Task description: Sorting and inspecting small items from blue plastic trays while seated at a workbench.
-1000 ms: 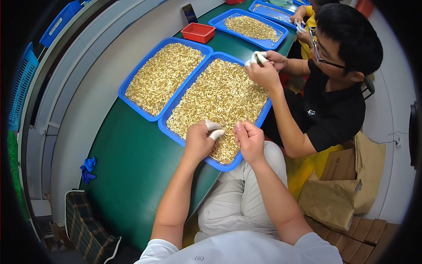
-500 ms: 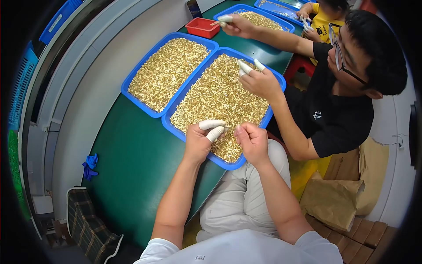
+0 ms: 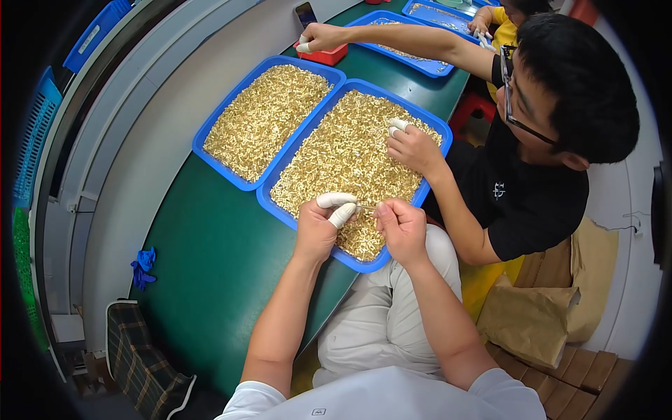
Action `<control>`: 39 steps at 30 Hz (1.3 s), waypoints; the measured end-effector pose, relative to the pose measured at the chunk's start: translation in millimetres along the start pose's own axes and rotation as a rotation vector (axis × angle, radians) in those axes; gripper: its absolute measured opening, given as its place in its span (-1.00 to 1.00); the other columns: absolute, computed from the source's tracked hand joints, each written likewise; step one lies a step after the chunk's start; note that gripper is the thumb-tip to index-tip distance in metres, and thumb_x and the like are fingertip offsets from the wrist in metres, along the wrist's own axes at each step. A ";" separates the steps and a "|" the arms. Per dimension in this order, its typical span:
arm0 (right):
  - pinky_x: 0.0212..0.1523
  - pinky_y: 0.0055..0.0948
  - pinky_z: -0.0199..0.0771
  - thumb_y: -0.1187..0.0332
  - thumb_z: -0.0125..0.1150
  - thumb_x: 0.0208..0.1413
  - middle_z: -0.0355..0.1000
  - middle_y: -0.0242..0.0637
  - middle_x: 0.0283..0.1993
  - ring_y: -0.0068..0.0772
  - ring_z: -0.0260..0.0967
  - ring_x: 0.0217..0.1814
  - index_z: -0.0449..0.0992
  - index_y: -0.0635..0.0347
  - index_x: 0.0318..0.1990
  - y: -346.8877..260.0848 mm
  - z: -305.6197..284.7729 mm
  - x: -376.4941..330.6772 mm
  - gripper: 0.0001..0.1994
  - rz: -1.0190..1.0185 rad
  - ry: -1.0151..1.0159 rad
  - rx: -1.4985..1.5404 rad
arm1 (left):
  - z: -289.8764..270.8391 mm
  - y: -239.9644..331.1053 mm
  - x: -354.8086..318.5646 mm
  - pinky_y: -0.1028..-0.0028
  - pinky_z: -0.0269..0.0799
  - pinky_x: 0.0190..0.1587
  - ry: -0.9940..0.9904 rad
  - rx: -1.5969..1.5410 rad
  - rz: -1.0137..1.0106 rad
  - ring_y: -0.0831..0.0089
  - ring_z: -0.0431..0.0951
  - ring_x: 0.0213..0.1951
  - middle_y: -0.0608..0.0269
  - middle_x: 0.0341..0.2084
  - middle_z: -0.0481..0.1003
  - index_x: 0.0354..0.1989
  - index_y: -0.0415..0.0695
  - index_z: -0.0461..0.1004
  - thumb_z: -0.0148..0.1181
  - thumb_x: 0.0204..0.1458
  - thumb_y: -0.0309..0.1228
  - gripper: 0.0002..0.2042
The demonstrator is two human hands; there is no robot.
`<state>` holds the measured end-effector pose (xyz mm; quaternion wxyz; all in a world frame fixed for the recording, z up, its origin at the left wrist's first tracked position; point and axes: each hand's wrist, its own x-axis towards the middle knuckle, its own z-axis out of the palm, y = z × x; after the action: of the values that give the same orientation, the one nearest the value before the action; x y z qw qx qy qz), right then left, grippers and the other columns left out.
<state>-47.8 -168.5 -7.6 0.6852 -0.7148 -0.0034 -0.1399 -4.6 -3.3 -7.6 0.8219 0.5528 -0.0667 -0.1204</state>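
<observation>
Above the near end of a blue tray [image 3: 364,266] full of small gold-coloured metal pieces [image 3: 343,150], my two hands face each other. My left hand [image 3: 322,222], with white finger cots on thumb and forefinger, is closed in a pinch. Opposite it, my bare-fingered right hand [image 3: 401,225] pinches too, thumb against forefinger. A thin, light strip-like piece [image 3: 367,206] spans the small gap between the fingertips, apparently held at both ends. Its exact kind is too small to make out.
A second blue tray [image 3: 203,133] of gold pieces adjoins on the left. At right, a co-worker's hand [image 3: 416,148] reaches into my tray; the other hand [image 3: 322,37] is over a red tray [image 3: 334,54]. Blue gloves [image 3: 143,267] lie on the green table [image 3: 231,280].
The co-worker's far arm has swung left to the red tray, and their near hand has lowered onto the pieces. My hands stay in place; the thin piece between them now shows more clearly.
</observation>
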 end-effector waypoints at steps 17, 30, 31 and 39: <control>-0.57 -0.65 0.26 0.42 0.11 0.25 0.44 -0.41 -0.58 -0.73 0.30 -0.58 0.52 0.32 -0.41 -6.1 2.6 0.0 -0.79 -0.082 -0.085 -0.099 | 1.6 2.1 0.0 0.57 0.46 -0.32 -0.024 0.030 -0.035 0.56 0.52 -0.42 0.25 -0.39 0.59 -0.18 -0.24 0.57 0.27 0.03 -0.62 -0.83; -0.55 -0.63 0.28 0.43 0.12 0.23 0.45 -0.37 -0.58 -0.69 0.32 -0.58 0.52 0.32 -0.42 -2.7 4.4 -1.9 -0.81 -0.113 -0.052 -0.114 | 3.3 11.6 -0.3 0.58 0.42 -0.36 0.124 0.064 0.062 0.58 0.50 -0.45 0.28 -0.47 0.57 -0.26 -0.24 0.57 0.26 0.08 -0.56 -0.93; -0.55 -0.63 0.28 0.43 0.12 0.23 0.45 -0.37 -0.58 -0.69 0.32 -0.58 0.52 0.32 -0.42 -3.1 3.8 -1.6 -0.81 -0.113 -0.052 -0.115 | 4.5 12.4 -0.5 0.59 0.42 -0.38 0.112 0.068 0.068 0.58 0.50 -0.47 0.27 -0.47 0.57 -0.29 -0.23 0.57 0.26 0.08 -0.56 -0.95; -0.54 -0.60 0.32 0.48 0.11 0.20 0.45 -0.34 -0.59 -0.63 0.37 -0.57 0.51 0.34 -0.44 -5.3 4.6 -1.8 -0.82 -0.121 -0.074 -0.179 | 6.7 11.4 -0.3 0.60 0.44 -0.39 0.101 0.191 0.087 0.57 0.53 -0.47 0.27 -0.49 0.56 -0.32 -0.24 0.53 0.22 0.12 -0.54 -0.96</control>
<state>-49.7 -163.3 -2.9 0.6084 -0.7763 -0.0594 -0.1540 -5.0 -5.1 5.5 0.7721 0.6307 -0.0605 -0.0497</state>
